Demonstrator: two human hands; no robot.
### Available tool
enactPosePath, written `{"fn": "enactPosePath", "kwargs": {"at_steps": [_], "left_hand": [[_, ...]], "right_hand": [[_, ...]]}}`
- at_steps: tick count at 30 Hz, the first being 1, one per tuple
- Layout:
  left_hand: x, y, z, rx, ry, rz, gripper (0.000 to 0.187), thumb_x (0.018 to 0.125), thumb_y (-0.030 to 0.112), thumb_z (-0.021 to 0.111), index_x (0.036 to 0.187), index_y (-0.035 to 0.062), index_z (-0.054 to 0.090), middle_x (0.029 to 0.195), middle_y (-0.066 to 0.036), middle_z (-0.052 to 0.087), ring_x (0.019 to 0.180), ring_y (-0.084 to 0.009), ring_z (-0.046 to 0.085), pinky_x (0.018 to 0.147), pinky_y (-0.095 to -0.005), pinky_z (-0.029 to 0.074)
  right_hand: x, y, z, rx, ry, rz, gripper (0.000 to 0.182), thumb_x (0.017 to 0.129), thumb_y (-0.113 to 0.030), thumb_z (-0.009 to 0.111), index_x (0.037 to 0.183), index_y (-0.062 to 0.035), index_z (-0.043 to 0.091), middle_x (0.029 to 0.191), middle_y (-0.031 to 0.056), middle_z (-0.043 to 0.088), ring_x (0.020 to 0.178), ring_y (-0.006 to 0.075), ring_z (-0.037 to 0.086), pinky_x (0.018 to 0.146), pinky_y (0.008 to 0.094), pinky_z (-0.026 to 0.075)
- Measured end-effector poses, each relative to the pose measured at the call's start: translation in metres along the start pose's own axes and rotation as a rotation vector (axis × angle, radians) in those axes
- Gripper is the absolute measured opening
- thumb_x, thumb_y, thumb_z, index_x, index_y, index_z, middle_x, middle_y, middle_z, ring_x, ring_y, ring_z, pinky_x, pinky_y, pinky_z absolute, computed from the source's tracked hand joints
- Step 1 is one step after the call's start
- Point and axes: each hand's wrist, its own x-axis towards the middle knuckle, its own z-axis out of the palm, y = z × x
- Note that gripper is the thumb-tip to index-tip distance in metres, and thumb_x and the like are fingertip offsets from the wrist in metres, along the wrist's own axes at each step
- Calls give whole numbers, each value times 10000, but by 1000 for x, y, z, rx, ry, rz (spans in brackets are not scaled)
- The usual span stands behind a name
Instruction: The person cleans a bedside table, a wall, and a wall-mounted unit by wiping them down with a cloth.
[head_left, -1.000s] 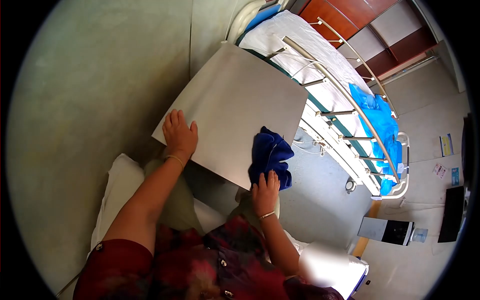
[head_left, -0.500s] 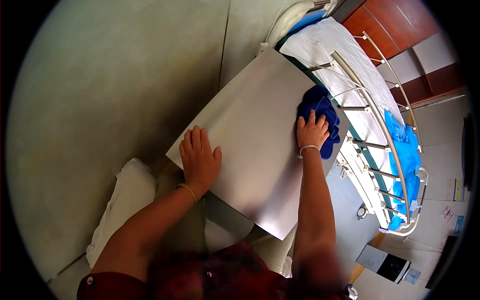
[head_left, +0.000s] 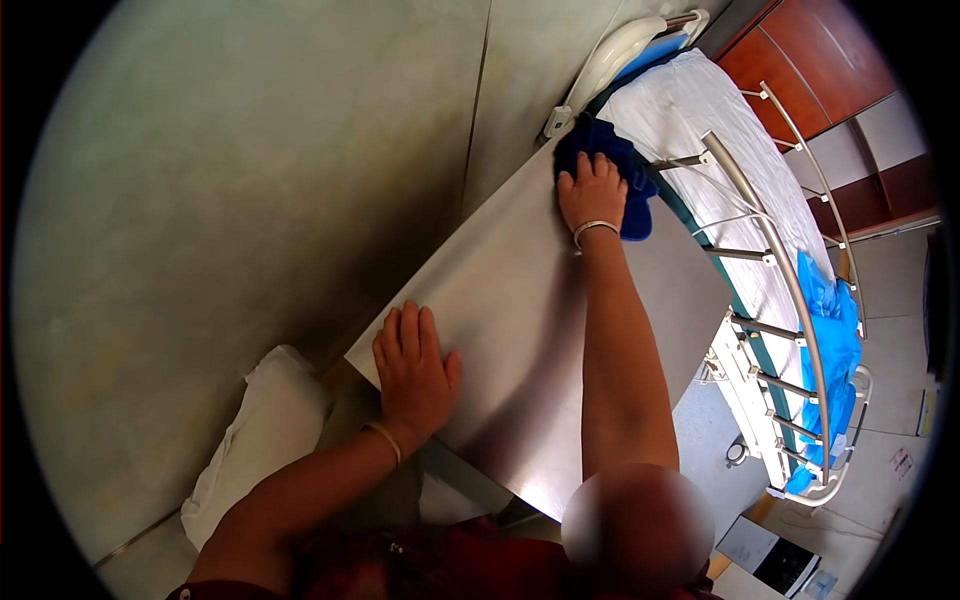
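My right hand [head_left: 593, 198] presses a dark blue cloth [head_left: 637, 190] against the far corner of a smooth, shiny metal tabletop [head_left: 500, 300]. The cloth is bunched beneath and around the fingers. My left hand [head_left: 415, 370] lies flat on the near left corner of the same tabletop, fingers stretched out and holding nothing. Each wrist wears a bracelet.
A bed with a white sheet [head_left: 690, 120] and a metal side rail [head_left: 775, 235] stands just right of the tabletop. Blue plastic sheeting [head_left: 832, 340] hangs at its foot end. The wall [head_left: 250, 180] runs along the left, near a white bag-like thing [head_left: 265, 430].
My right hand has slid the blue cloth away from me and left, to the tabletop's far corner. My left hand stays flat on the near corner. The view has shifted slightly.
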Motion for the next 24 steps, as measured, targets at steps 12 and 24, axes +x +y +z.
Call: {"fn": "enactPosePath", "kwargs": {"at_steps": [12, 24], "left_hand": [[-15, -15, 11, -374, 342, 62, 618, 851, 263, 465, 1299, -107, 254, 1341, -274, 262, 1216, -428, 285, 1018, -474, 232], [-51, -54, 4, -250, 367, -140, 469, 836, 259, 546, 1204, -9, 433, 1271, -221, 375, 1184, -413, 317, 1002, -482, 261]], "right_hand": [[-144, -115, -63, 283, -163, -340, 450, 790, -290, 541, 1214, -149, 490, 1318, 110, 406, 1238, 267, 333, 1006, 472, 264], [-285, -101, -128, 355, -200, -493, 449, 733, -188, 612, 1170, -146, 519, 1255, 109, 470, 1201, 261, 391, 986, 479, 302]]}}
